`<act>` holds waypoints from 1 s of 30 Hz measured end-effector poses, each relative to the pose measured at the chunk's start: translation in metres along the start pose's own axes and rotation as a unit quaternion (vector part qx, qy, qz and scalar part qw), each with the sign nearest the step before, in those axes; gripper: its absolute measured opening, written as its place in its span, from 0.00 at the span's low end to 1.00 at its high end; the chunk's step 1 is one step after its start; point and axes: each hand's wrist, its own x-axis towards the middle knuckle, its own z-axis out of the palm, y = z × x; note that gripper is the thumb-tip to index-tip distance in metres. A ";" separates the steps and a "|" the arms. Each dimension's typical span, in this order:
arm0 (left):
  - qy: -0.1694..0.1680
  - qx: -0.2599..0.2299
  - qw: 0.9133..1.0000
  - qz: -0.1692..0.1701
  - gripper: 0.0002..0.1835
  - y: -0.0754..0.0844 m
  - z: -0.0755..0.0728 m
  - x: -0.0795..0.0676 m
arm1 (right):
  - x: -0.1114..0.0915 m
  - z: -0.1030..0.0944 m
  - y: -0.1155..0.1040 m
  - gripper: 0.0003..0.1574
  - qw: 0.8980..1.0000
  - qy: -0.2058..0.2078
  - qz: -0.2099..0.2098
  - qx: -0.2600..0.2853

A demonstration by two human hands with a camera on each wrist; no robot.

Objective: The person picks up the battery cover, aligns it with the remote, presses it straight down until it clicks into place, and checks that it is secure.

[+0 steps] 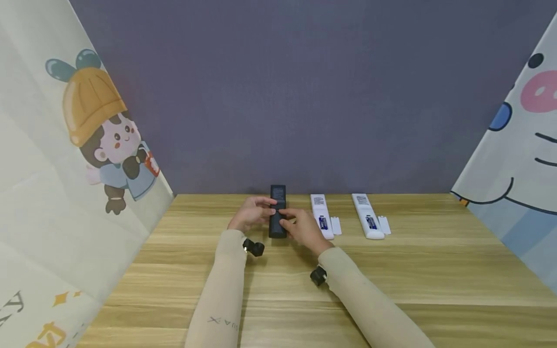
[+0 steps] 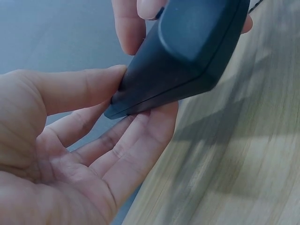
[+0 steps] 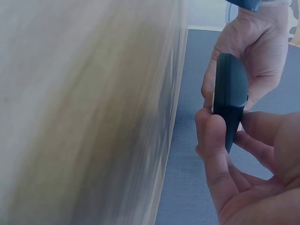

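Observation:
A black remote control (image 1: 278, 192) is held just over the table, its back with a printed label facing up. My left hand (image 1: 251, 212) grips its left side. In the left wrist view, that thumb lies on one side of the remote (image 2: 183, 61) and the fingers reach beneath. From the right, my right hand (image 1: 304, 228) pinches it near the middle, thumb and fingers on either side in the right wrist view. The state of its battery cover is too small to tell. To the right lie two white remotes, the nearer (image 1: 319, 208) and the farther (image 1: 364, 208), with batteries visible in their backs.
One loose white cover (image 1: 336, 225) lies beside the nearer white remote, another cover (image 1: 384, 225) beside the farther. Behind the wooden table (image 1: 278, 299) rises a dark grey-blue panel (image 1: 278, 96). Printed cartoon sheets hang at left and right. Each wrist carries a small black camera.

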 end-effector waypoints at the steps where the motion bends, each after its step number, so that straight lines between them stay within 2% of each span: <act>1: 0.000 0.000 1.000 0.000 0.21 0.000 0.000 0.000 | 0.000 0.000 0.000 0.25 1.000 -0.002 0.002 0.001; 16: 0.007 0.019 1.000 -0.004 0.19 -0.002 0.000 -0.001 | -0.001 -0.001 -0.001 0.29 0.999 -0.023 0.028 0.035; 21: 0.003 0.056 0.998 -0.002 0.19 -0.002 -0.001 -0.001 | 0.000 0.000 0.001 0.29 0.998 -0.027 0.034 0.054; 25: -0.012 0.093 0.996 0.003 0.21 -0.001 -0.004 -0.002 | 0.002 0.001 0.004 0.30 0.997 -0.035 0.035 0.065; 30: -0.051 0.118 0.992 0.011 0.27 0.000 -0.009 -0.006 | 0.004 0.001 0.007 0.31 0.995 -0.047 0.032 0.078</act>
